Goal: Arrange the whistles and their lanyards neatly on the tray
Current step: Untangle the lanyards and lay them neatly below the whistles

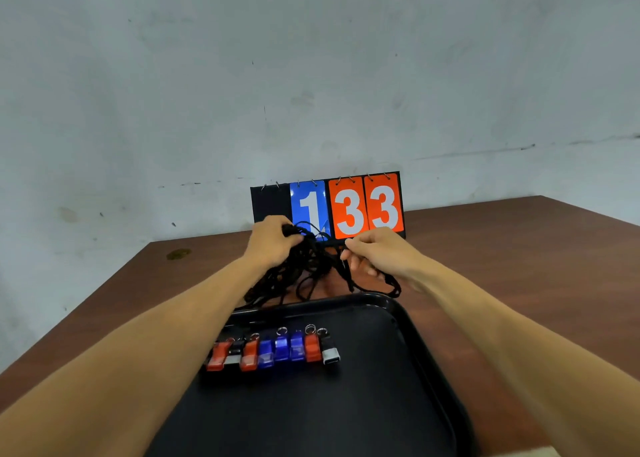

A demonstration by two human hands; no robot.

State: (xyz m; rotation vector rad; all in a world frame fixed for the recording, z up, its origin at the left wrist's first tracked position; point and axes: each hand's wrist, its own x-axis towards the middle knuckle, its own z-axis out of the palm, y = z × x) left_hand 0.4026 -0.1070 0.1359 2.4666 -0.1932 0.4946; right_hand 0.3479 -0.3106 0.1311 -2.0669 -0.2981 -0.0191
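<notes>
**Q:** Spanning the view, a brown table (519, 249) bears a black tray (398, 404) on its near side, and a flip scoreboard (348, 207) stands beyond it at the wall. Which step is in hand?

**A:** Untangling, by my judgement. The black lanyards (304, 273) hang as one snarled bundle over the tray's far rim. The left hand (270, 245) is closed round the top of the bundle. The right hand (377, 252) pinches a single strand.

**Q:** How is it done well?

**A:** Steady the bundle and draw one loop out slackly, since a hard pull would likely tighten the knots.

**Q:** And the room for moving?

**A:** The scoreboard is just behind the hands, so pull rightward, over bare table. The whistles (273, 351) lie touching in a row left of the tray's middle, where trailing cords could disturb them.
</notes>
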